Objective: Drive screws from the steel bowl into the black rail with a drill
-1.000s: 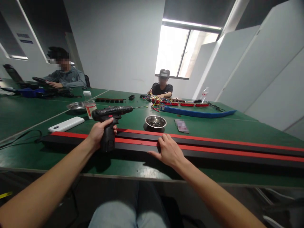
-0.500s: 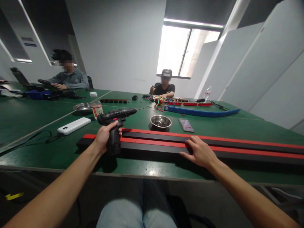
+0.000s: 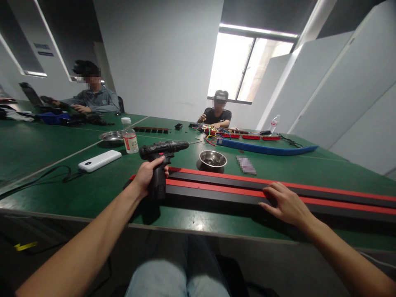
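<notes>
A black cordless drill (image 3: 161, 153) with a long thin bit is in my left hand (image 3: 151, 175). Its fingers wrap round the grip, and the bit points right and away from me. Two long black bars with red tops lie side by side across the table. My right hand (image 3: 286, 202) is closed over the nearer bar (image 3: 213, 197), thumb on the near side and fingers over the red top. The farther bar (image 3: 222, 175) lies just behind it. Past the bars stands a steel bowl (image 3: 213, 165) of small dark parts, perhaps screws.
On the green table (image 3: 46, 189) are a white power bank (image 3: 99, 161) with a cable, a bottle (image 3: 130, 138), another steel dish (image 3: 107, 137), a pixelated flat item (image 3: 246, 165) and a blue strip (image 3: 266, 149). Coloured wires (image 3: 213, 133) lie before one seated person (image 3: 218, 115); another person (image 3: 95, 99) sits left.
The nearer bar has slid to the right along with my right hand. My left hand and the drill have shifted a little rightward. The whole view has also moved slightly.
</notes>
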Tool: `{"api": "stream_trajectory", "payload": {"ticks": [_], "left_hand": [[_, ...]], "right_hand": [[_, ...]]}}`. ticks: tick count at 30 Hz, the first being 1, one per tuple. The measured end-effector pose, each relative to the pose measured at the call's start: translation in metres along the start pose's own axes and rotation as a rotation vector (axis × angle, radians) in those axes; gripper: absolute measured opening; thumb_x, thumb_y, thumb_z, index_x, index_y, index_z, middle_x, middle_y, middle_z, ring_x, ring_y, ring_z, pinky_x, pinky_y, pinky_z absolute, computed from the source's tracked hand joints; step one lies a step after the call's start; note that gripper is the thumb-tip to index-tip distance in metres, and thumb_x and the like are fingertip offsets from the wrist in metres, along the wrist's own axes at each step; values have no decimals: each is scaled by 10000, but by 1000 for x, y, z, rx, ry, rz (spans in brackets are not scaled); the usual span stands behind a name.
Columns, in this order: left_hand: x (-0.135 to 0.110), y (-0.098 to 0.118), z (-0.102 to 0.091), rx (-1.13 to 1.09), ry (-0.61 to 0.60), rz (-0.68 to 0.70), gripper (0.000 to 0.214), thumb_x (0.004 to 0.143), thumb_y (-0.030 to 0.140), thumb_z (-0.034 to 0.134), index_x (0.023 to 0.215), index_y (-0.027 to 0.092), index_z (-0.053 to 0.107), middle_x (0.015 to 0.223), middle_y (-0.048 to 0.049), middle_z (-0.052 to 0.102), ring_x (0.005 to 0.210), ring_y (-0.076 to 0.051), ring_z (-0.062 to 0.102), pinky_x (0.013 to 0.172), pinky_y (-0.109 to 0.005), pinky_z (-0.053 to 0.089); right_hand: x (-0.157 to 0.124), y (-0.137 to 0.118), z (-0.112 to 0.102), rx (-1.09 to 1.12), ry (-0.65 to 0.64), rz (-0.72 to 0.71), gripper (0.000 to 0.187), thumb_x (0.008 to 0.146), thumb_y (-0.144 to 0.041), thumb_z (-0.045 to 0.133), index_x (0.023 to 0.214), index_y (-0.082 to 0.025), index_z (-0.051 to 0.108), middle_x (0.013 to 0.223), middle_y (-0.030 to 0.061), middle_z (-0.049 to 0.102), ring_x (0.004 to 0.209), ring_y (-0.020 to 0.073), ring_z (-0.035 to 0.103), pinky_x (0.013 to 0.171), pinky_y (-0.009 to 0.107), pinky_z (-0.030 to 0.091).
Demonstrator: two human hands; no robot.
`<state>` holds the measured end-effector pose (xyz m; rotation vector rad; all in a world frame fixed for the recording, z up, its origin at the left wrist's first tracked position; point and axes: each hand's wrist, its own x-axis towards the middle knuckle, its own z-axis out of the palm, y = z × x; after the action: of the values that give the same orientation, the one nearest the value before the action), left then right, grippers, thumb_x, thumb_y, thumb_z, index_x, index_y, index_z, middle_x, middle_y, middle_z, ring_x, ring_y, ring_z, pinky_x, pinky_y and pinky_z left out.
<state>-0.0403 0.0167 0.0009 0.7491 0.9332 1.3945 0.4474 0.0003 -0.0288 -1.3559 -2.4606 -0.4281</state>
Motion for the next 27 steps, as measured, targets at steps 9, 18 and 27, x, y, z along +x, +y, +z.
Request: {"api": "stream_trajectory", "payload": {"ticks": [9, 18, 27], "left_hand": [[-5, 11, -10, 0, 27, 91, 195, 838, 276, 708, 909, 101, 660, 670, -45, 656, 531, -125, 618, 502, -215, 529], [-7, 25, -21, -147, 7, 99, 342, 981, 396, 492, 945, 104, 666, 653, -38, 586, 528, -115, 578, 542, -210, 539], [-14, 29, -33, -179, 7, 82, 391, 996, 426, 439, 967, 104, 659, 661, -46, 568, 538, -126, 570, 540, -221, 539]], "right_hand": [[-18, 34, 3, 20, -10, 30, 373, 876, -588, 601, 983, -245, 703, 1024, 142, 666, 911, 296, 645, 798, 406, 517], [-37, 64, 6, 16, 28, 26, 396, 885, -612, 623, 1015, -243, 684, 1057, 192, 656, 958, 329, 642, 833, 429, 508], [-44, 79, 13, -1, 26, 36, 461, 875, -667, 603, 1041, -249, 702, 1097, 200, 664, 980, 332, 652, 854, 435, 522]]}}
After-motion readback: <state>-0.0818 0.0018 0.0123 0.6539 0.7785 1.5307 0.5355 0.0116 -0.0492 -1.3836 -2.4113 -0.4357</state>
